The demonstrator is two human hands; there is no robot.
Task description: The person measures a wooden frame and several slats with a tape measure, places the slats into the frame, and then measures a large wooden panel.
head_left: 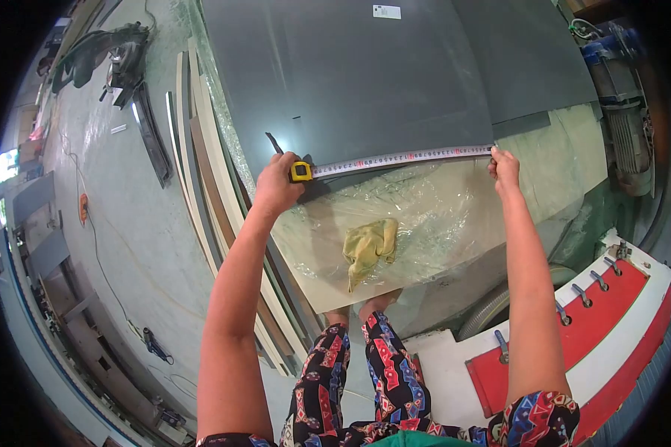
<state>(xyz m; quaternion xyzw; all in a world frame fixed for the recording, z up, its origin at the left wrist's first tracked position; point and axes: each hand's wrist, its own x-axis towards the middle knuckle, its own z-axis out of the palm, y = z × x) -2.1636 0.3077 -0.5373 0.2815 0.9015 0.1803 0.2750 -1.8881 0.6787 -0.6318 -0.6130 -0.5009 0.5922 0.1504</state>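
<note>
My left hand (279,182) is closed around a yellow and black tape measure (300,172) near the left corner of a dark grey sheet (350,89). From its case the white blade (402,159) runs out to the right along the sheet's near edge. My right hand (504,165) pinches the blade's far end at the right. A thin dark strap or strip (273,142) sticks up beyond my left hand. Nearer to me, a crumpled yellowish cloth (370,249) lies on clear plastic film (432,201) over a pale board.
Long strips of board (215,171) lie along the left side. A red and white machine (581,328) stands at the lower right, a motor (622,112) at the upper right. Cables and a dark power tool (119,71) are on the floor at the left.
</note>
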